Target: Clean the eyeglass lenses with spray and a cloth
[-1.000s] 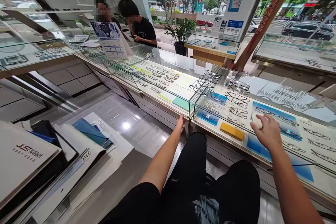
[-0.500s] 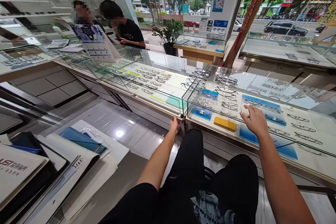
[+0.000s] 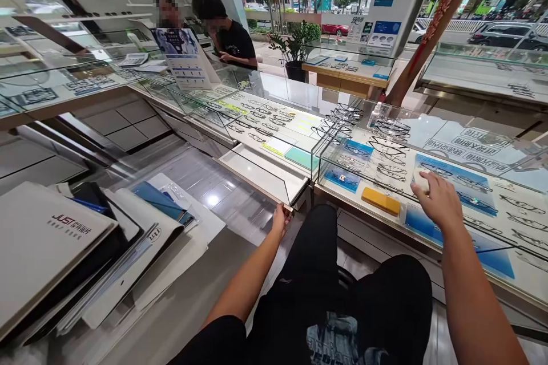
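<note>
At the corner of the glass display case, my left hand (image 3: 280, 219) is closed round the front edge of a shallow white drawer (image 3: 261, 174). The drawer stands pulled out below the glass, and its visible floor is bare white. My right hand (image 3: 440, 199) lies palm down over the glass top of the right-hand display case (image 3: 385, 222), thumb and index finger apart. A small pale patch shows between them; I cannot tell what it is. Under the glass nearby are a yellow glasses case (image 3: 381, 201), blue sheets (image 3: 458, 239) and several eyeglasses (image 3: 520, 203).
Folders and catalogues (image 3: 107, 245) are piled on a grey surface at my left. A standing calendar (image 3: 184, 60) and a calculator (image 3: 133, 60) sit on the far counter, with two people (image 3: 233, 40) behind it. A small spray bottle (image 3: 374, 116) stands among the glasses.
My left hand has drawn the drawer out toward me, exposing its white inside. My right hand stays over the glass. The view has turned slightly left.
</note>
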Motion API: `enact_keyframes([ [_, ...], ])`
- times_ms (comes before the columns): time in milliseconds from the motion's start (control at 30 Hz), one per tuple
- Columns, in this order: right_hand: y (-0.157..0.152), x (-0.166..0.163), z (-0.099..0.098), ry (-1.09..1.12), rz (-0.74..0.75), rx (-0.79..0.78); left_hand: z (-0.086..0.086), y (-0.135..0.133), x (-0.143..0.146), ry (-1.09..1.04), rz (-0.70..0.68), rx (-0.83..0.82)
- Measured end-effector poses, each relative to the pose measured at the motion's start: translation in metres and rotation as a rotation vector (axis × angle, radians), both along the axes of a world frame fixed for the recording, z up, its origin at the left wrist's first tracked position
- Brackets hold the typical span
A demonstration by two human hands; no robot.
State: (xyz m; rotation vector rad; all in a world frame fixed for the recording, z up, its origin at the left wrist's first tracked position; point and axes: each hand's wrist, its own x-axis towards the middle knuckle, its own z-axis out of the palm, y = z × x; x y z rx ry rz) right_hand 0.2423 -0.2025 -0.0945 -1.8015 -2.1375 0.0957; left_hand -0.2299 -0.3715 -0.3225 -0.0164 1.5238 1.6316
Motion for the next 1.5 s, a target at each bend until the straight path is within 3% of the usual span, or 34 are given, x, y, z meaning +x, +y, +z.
enact_keyframes([
  [167,-0.001,0.002,0.001,0.019,0.004,-0.006,-0.001,-0.031,0.0,-0.039,0.072,-0.029],
  [767,0.003,0.006,-0.003,0.093,0.032,0.013,0.011,-0.101,-0.005,-0.031,0.05,-0.055],
  [1100,0.005,0.008,-0.01,0.084,0.033,0.066,0.03,-0.131,-0.012,-0.05,0.017,-0.2],
  [1167,0.004,0.007,-0.01,0.092,0.022,0.082,0.042,-0.14,-0.013,-0.026,-0.088,-0.302],
  [1233,0.004,0.007,-0.011,0.108,0.006,0.101,0.06,-0.151,-0.015,0.019,-0.36,-0.403],
  [1333,0.008,0.006,-0.011,0.166,-0.041,0.15,0.102,-0.164,-0.025,0.069,-1.147,-0.404],
  [1367,0.011,0.006,-0.012,0.192,-0.062,0.171,0.118,-0.164,-0.031,0.06,-1.352,-0.374],
  [1400,0.014,0.006,-0.012,0.215,-0.08,0.193,0.134,-0.16,-0.04,0.056,-1.471,-0.353],
  [1467,0.02,0.006,-0.012,0.232,-0.106,0.221,0.166,-0.14,-0.057,0.128,-1.472,-0.35],
  [1500,0.023,0.006,-0.012,0.226,-0.12,0.222,0.18,-0.121,-0.063,0.197,-1.386,-0.329],
])
